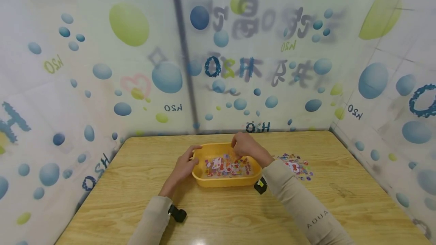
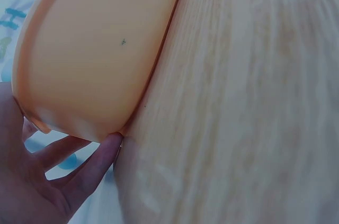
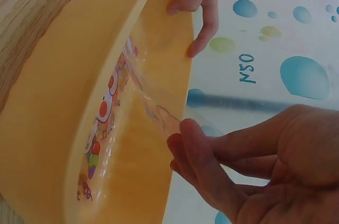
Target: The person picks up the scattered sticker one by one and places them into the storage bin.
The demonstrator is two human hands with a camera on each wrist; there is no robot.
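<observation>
Occupying the far half of the table: one tray, yellow, oblong, round-cornered, standing upright. Small dark mark on its outer wall, seen from the left wrist.

Contents of tray: stickers, clear, printed with white cartoon figures, red spots and coloured bits, spread over the floor of the tray.

Left hand: at the tray's 9 o'clock end. Thumb over the rim, other fingers against the outer wall; the end of the tray gripped between them.

Right hand: at the tray's 1 o'clock, above the far rim. Thumb and fingers closed in a pinch on one film, clear, lightly printed. Film slants down into the tray; whether its lower end touches the stickers, cannot tell.

Second batch: similar printed pieces, overlapping, flat on the table at the tray's 3 o'clock, just beyond the right wrist.

Wrist cameras, black, two: left camera at the tray's 7 o'clock; right camera at its 4 o'clock, near the corner.

Sleeves, beige, pair: left sleeve; right sleeve, lettered "AQUA".

Backdrop: pale, blue and green bubbles, mirrored "H2O" lettering; runs from 9 through 12 to 3 o'clock round the table.
</observation>
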